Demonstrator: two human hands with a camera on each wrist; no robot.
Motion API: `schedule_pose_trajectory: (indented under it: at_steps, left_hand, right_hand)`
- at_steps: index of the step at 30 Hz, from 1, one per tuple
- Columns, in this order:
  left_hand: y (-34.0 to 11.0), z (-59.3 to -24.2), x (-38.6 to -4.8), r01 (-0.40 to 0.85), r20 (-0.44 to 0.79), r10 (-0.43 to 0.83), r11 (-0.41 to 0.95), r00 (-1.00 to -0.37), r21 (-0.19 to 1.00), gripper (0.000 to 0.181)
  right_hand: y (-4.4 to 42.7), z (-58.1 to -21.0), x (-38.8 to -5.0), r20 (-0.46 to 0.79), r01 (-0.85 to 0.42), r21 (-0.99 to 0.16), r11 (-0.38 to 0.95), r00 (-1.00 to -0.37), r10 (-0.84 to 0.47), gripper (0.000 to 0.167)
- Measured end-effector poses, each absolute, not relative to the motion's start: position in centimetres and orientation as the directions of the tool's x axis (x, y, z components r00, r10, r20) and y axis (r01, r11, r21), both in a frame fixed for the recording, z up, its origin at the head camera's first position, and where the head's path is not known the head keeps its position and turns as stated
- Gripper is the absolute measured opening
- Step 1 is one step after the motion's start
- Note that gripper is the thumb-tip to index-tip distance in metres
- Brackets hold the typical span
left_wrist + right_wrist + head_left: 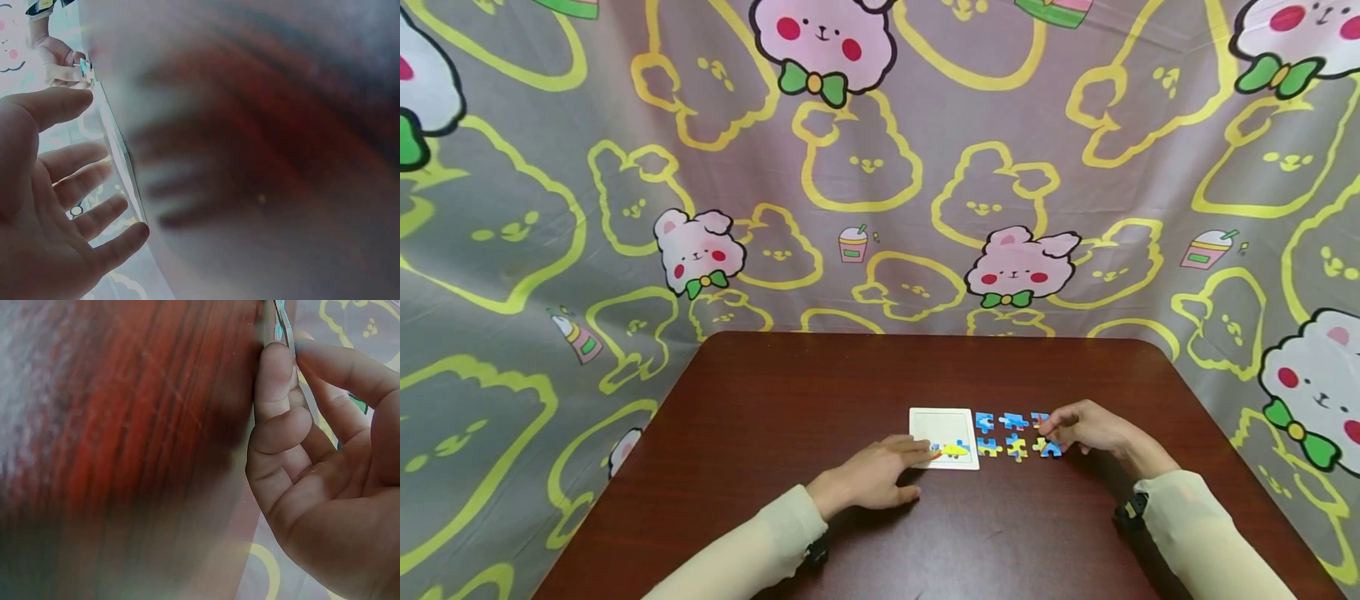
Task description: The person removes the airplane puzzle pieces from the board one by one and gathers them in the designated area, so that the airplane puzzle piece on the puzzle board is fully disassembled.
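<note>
A white square puzzle tray (pixel 942 412) lies on the table with some yellow and blue picture pieces along its lower part. My left hand (pixel 874 477) rests at the tray's left edge, fingers spread and fairly straight, as the left wrist view also shows (pixel 69 181). Right of the tray are loose jigsaw pieces in two rows, among them a blue piece (pixel 1013 422) and a yellow-blue piece (pixel 1017 448). My right hand (pixel 1086 429) pinches a puzzle piece (pixel 1040 420) at the upper right; in the right wrist view the hand (pixel 325 450) holds a thin piece (pixel 284 328) between thumb and finger.
The dark red-brown table (pixel 790 392) extends around the tray and pieces. Behind and beside it hangs a grey-pink curtain (pixel 917 179) with cartoon rabbits and yellow outlines. A dark band (pixel 1131 510) is on the right wrist.
</note>
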State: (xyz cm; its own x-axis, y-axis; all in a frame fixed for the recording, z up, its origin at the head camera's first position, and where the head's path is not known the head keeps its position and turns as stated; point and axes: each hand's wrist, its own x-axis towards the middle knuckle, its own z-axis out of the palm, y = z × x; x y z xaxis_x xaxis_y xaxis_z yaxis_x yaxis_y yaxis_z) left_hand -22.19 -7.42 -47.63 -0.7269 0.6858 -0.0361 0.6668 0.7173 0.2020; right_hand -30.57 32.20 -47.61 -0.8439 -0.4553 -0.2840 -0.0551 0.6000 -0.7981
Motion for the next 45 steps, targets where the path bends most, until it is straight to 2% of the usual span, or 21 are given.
schedule_pose_trajectory:
  at_steps: [6,16,24,31,45]
  left_hand:
    - [-7.6,-47.4,-22.9,0.645,0.012,0.658,0.733,-0.752,0.215,0.054]
    - [-8.1,-47.3,-23.9,0.569,-0.001,0.585,0.789,-0.811,0.231,0.054]
    - [-8.4,-47.4,-24.4,0.552,0.025,0.563,0.799,-0.826,0.239,0.054]
    - [-8.6,-47.4,-24.9,0.519,0.013,0.535,0.814,-0.845,0.259,0.055]
    - [-8.6,-47.6,-25.9,0.494,-0.018,0.515,0.832,-0.857,0.253,0.060]
  right_hand:
    - [32.3,-47.4,-30.4,-0.290,-0.044,-0.797,0.603,-0.847,-0.445,0.021]
    - [32.5,-47.3,-30.3,-0.294,-0.031,-0.787,0.617,-0.859,-0.418,0.022]
    - [32.5,-47.3,-30.4,-0.304,-0.008,-0.791,0.612,-0.863,-0.404,0.023]
    - [32.2,-47.2,-30.6,-0.269,-0.046,-0.815,0.578,-0.854,-0.446,0.026]
    - [29.1,-46.7,-30.4,-0.277,-0.005,-0.851,0.526,-0.845,-0.457,0.033]
